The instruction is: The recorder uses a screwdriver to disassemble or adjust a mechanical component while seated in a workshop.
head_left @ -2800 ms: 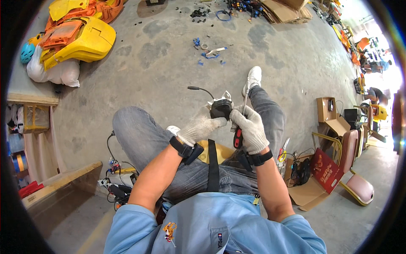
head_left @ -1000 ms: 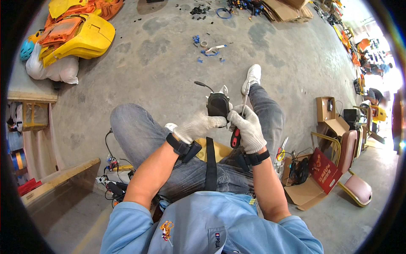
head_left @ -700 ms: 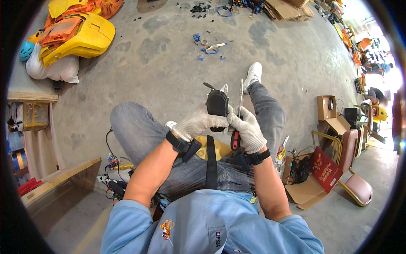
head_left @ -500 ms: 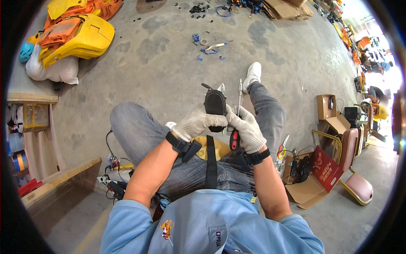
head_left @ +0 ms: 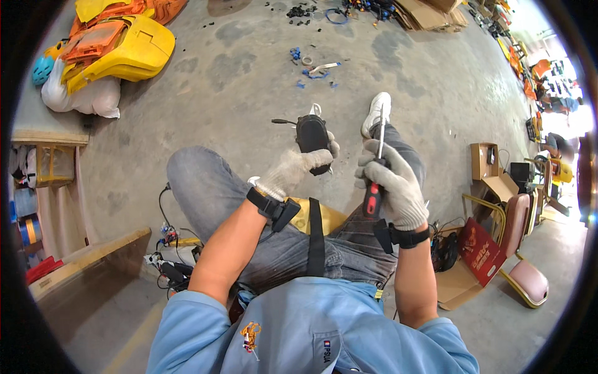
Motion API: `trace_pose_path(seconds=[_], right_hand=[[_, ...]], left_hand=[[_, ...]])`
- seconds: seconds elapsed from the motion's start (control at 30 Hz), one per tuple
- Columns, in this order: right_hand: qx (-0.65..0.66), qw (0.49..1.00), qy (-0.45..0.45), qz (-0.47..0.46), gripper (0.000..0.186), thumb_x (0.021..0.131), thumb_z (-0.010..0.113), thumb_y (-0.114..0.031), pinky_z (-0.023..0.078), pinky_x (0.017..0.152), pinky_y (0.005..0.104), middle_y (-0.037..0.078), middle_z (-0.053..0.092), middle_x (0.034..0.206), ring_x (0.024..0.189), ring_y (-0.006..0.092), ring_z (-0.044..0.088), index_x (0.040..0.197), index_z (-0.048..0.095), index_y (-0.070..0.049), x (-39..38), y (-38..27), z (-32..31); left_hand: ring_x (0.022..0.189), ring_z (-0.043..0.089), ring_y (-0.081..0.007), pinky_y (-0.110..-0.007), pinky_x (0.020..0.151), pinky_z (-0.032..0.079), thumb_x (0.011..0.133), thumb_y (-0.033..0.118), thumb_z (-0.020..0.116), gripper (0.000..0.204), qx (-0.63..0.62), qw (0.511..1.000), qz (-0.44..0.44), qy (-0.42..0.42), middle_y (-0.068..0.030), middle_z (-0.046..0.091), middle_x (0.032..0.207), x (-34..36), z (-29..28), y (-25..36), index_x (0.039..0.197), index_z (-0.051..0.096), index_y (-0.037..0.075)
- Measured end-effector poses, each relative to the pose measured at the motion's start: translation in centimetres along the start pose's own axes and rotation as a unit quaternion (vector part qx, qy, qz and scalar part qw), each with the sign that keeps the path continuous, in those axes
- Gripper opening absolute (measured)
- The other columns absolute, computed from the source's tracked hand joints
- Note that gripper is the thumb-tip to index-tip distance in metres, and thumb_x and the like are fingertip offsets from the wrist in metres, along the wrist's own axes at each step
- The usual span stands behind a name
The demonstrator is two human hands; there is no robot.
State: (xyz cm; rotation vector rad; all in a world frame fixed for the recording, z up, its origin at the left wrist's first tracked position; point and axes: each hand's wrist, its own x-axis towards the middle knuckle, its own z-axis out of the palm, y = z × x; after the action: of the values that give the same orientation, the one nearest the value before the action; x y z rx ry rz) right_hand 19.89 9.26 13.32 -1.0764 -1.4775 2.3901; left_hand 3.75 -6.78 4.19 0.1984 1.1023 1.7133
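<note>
My gloved left hand (head_left: 289, 167) grips a black oval device (head_left: 311, 134), with its thumb across the lower part and fingertips showing at the right side. A short black cable sticks out at the device's upper left and a white piece shows at its top. My gloved right hand (head_left: 397, 187), apart from the device and right of it, holds a screwdriver (head_left: 372, 200) with a red and black handle and a long metal shaft pointing up. Both hands are over my legs, above a yellow pad (head_left: 333, 216) with a black strap.
Blue scraps and a tape roll (head_left: 306, 60) lie on the floor ahead. Yellow and orange plastic parts (head_left: 137, 47) are piled upper left. An open cardboard box (head_left: 484, 159), a chair (head_left: 517, 218) and cables are at right. A wooden board (head_left: 93, 255) stands left. People (head_left: 554, 146) are at far right.
The device in my left hand has risen and tilted slightly. My right hand with the screwdriver has moved right, away from the device, where it was touching or very close before.
</note>
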Motion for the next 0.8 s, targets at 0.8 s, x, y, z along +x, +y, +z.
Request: trace_pose_path(seconds=[0.8], right_hand=[[-0.37,0.919,0.046,-0.129,0.061,0.083,0.07,-0.002,0.056,0.091,0.0325,0.012,0.064,0.125,0.103,0.0192,0.07,0.142,0.058,-0.001,-3.5,-1.2,1.8]], left_hand=[[0.104,0.071,-0.0171,-0.033,0.095,0.056,0.09,0.002,0.075,0.035,0.039,0.983,0.129,0.126,-0.0059,0.074,0.111,0.5,-1.5,1.5,0.123,0.066,0.005]])
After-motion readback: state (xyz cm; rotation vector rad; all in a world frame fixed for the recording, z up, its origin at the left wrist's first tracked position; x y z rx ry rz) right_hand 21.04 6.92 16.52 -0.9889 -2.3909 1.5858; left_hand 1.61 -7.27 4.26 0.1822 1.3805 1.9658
